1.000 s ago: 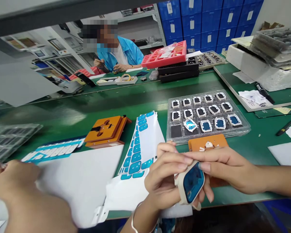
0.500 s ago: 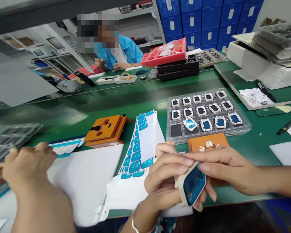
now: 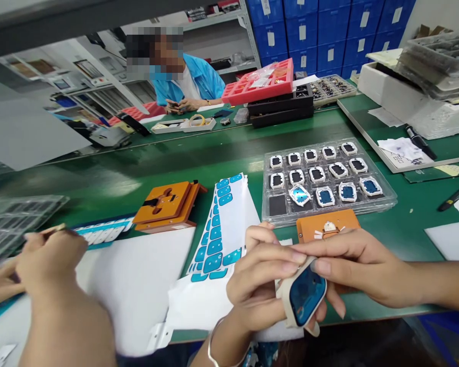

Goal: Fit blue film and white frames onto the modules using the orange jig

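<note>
My left hand [image 3: 258, 275], with a silver bangle at the wrist, grips a cream watch-shaped case [image 3: 288, 302] with its fingers wrapped round the back. A glossy blue film [image 3: 308, 295] covers the case's face, which is tilted to the right. My right hand [image 3: 361, 262] holds the upper right edge of the same case, its thumb pressed on the corner of the film. Behind the hands lies an orange fixture [image 3: 306, 224], partly covered by the fingers. A clear tray [image 3: 277, 205] of white frames, some with blue film, lies beyond it.
Blue sticker sheets [image 3: 215, 232] and an orange block [image 3: 168, 201] lie left of centre. Another person's hands [image 3: 51, 255] work at the far left, over white sheets. A person in blue [image 3: 202, 76] sits across the bench. A black marker [image 3: 421, 142] lies at right.
The neighbouring person's hands at the far left have shifted slightly and turned. The hands of the person across have come closer together. My hands and the case have barely moved.
</note>
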`<state>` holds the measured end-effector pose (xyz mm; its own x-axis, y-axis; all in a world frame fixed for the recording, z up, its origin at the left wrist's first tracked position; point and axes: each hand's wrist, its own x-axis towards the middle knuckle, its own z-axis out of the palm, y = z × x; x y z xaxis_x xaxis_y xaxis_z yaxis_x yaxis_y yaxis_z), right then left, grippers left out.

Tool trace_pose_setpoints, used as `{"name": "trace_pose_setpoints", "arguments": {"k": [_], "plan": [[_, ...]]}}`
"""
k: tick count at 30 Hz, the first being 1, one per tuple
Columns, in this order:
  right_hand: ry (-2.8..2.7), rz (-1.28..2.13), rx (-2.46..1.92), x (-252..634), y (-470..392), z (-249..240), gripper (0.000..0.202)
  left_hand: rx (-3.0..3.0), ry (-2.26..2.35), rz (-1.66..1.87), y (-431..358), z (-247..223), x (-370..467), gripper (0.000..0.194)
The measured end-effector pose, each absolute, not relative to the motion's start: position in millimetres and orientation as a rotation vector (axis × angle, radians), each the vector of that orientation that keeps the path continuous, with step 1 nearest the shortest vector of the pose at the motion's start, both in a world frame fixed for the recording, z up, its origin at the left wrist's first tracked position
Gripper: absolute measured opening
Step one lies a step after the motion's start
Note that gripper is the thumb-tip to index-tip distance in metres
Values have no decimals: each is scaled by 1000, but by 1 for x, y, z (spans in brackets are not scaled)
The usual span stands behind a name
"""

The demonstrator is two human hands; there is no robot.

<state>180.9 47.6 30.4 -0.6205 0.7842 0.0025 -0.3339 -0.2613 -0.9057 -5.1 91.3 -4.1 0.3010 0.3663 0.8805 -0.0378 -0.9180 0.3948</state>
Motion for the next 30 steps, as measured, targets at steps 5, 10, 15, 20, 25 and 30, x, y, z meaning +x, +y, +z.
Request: {"name": "trace_pose_setpoints", "arguments": {"k": [5,10,15,20,25,30], "plan": [[-1261,1960,-601,181,49,32,45,2240,304,1667,91,-5,-6,42],[-1225,1980,-621,180,47,34,39,2249,309,1658,92,-5,-6,42],[-1219,1981,-650,179,47,35,40,2267,277,1640,93,-4,-6,50],[-1221,1973,-692,178,46,35,45,2282,260,1618,93,-4,-6,45],[-1194,1969,-725,178,45,35,40,2297,279,1606,92,-4,-6,48],[-1183,1967,-707,178,44,34,37,2336,281,1607,93,-1,-5,40]]}}
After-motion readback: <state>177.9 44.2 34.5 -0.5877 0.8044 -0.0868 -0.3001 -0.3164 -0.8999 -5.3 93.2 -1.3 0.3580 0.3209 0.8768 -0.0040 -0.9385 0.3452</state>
